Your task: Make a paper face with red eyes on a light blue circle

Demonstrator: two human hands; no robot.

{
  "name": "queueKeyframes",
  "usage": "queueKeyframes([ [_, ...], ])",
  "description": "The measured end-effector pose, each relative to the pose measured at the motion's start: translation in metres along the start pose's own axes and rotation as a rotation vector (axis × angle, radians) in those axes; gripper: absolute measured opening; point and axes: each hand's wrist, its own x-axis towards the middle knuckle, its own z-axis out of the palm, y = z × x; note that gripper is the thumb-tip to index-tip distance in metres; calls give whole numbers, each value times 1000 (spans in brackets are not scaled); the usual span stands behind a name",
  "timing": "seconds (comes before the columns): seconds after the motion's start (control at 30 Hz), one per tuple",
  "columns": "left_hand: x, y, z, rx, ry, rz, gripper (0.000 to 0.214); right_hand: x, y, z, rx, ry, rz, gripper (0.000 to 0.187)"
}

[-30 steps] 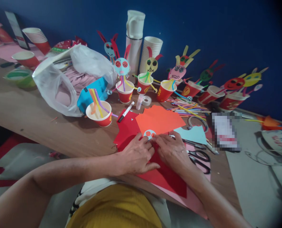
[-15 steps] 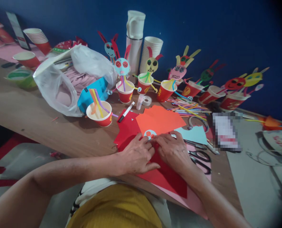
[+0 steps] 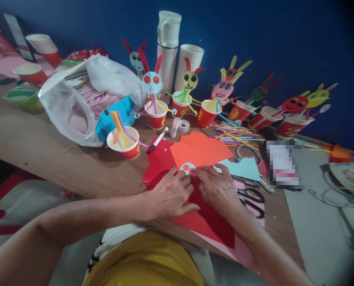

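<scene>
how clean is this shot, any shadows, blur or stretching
All in the head view: the upper right corner falls to black; a dark shadow lies on the red paper beside the right hand; the far-left cup stack looks soft and leans, perhaps from lens distortion; a pixelated patch at right hides detail.

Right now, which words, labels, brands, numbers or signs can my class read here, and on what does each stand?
None can be read.
Red paper cups: gold marks, too small.
Red packet at the back: pale markings, blurred.
White object, far right: red and blue marks, blurred.
Pixelated object: unreadable.
Light blue disc: no lettering seen.
</scene>
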Motion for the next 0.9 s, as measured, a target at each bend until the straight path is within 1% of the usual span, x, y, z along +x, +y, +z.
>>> queueKeyframes([
  [0.17, -1, -1, -1, -16, -7, 7, 49, 3, 2, -7, 192, 44, 48, 29],
  [0.3, -2, -2, -2, -28, -14, 9, 50, 2, 3, -7, 285, 10, 88, 26],
  [0.5, -2, -2, -4, -33, -8, -2, 50, 0, 4, -1, 237, -25, 59, 29],
  [0.67, -2, -3, -4, -36, -21, 5, 49, 0, 4, 0, 211, -46, 55, 27],
  [0.9, -2, -3, -5, -61, -34, -14, 47, 3, 7, -3, 243, 4, 90, 24],
])
